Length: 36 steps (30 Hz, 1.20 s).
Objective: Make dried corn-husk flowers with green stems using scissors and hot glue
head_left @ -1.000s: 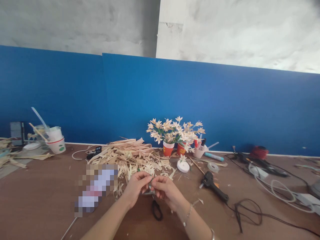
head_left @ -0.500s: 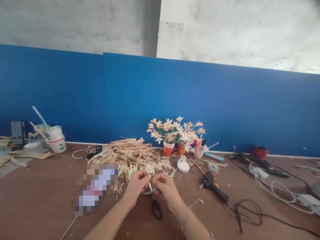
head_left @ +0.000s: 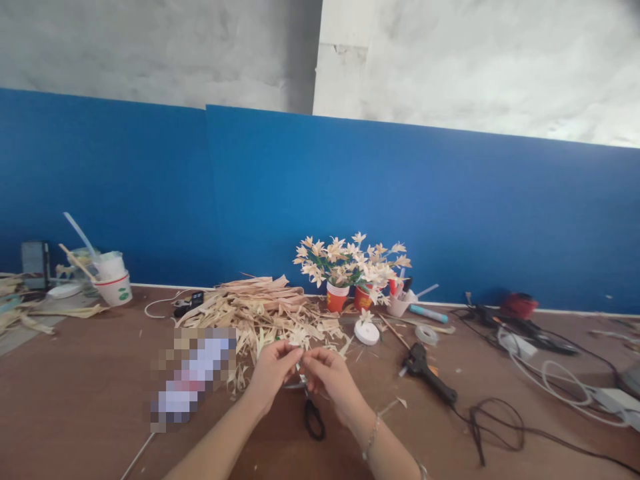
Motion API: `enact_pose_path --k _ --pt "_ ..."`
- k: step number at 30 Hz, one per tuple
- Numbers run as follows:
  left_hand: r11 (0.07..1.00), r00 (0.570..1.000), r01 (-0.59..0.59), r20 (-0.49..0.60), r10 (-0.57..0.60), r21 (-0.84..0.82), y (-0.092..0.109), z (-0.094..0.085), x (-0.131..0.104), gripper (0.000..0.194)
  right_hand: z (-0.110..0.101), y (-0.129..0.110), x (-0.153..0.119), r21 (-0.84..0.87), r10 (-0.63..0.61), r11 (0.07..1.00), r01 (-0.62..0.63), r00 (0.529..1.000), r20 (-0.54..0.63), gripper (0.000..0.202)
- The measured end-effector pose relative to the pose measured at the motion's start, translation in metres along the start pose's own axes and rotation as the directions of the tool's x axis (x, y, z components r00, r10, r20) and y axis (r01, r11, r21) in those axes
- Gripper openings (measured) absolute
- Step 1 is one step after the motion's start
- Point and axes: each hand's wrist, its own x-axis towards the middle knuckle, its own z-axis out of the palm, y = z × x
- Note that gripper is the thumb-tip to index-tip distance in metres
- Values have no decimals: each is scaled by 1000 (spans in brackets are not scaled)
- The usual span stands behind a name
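My left hand (head_left: pixel 273 370) and my right hand (head_left: pixel 330 377) meet over the brown table (head_left: pixel 75 393), fingertips pinched together on a small pale straw flower piece (head_left: pixel 300 363) between them. Black-handled scissors (head_left: pixel 313 413) lie on the table just below the hands. A heap of dried straw strips (head_left: pixel 255 310) sits right behind the hands. Further back, straw flowers (head_left: pixel 350 260) stand in two red paper cups (head_left: pixel 336 298).
A black glue gun (head_left: pixel 425 370) and its cable (head_left: pixel 495 427) lie to the right, with tape rolls (head_left: pixel 425 333), a white round dish (head_left: pixel 367 332), white cords (head_left: pixel 560 377) and a red object (head_left: pixel 520 305). White cups with sticks (head_left: pixel 113 280) stand far left. A blue wall panel (head_left: pixel 450 213) backs the table.
The hands have drifted slightly up and toward the straw heap while still working the small piece; the scissors below are more exposed.
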Motion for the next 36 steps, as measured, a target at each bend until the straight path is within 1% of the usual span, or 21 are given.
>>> enact_pose_path --k 2,4,6,8,10,12,15,17,19,21,24,26,29,31,34,36 --pt "1000 999 -4 39 4 -10 -1 -2 1 28 -6 -2 0 53 50 997 -57 991 122 31" --pt "999 998 0 68 3 -33 -3 -3 2 27 -11 -4 -1 82 86 991 -103 977 195 28" --pt "997 996 8 94 -1 -74 -5 -4 2 25 -13 -6 -2 115 103 985 -131 970 221 26" --pt "992 992 20 125 -5 -125 -5 -4 1 23 -13 -6 -3 152 110 978 -146 969 222 24" --pt "986 987 40 157 -14 -162 -4 -4 0 20 -12 -6 -3 180 111 972 -151 971 212 23" --pt "985 985 56 171 -27 -163 -2 -4 0 21 -11 -5 -2 191 107 971 -146 974 200 23" --pt "987 988 71 149 -50 -141 -3 -3 1 22 -10 -3 -1 195 90 973 -123 981 171 23" --pt "989 991 72 122 -56 -130 -5 -3 1 23 -9 -2 1 188 66 978 -90 989 129 25" --pt "992 995 57 90 -48 -109 -7 -2 2 24 -6 -1 2 146 25 989 -34 998 66 27" --pt "997 999 31 47 -28 -74 -7 -1 2 25 -3 0 2 63 -15 998 16 1000 -6 30" --pt "999 1000 6 -14 -7 -34 -5 2 1 25 0 1 4 -66 -51 997 44 994 -95 32" --pt "1000 1000 4 -27 -5 -31 -4 4 0 25 1 2 4 -118 -80 991 65 989 -124 32" --pt "1000 999 7 -40 -7 -10 -2 6 -2 26 3 3 2 -168 -159 977 133 976 -149 31" --pt "1000 998 5 -69 -4 16 -1 6 -3 26 6 2 1 -191 -196 968 163 966 -167 30" --pt "1000 996 -2 -94 3 16 0 6 -3 24 8 0 -1 -179 -175 973 144 969 -174 29" --pt "1000 997 -1 -82 1 4 0 4 -3 24 7 -1 -2 -120 -123 987 108 985 -125 30"
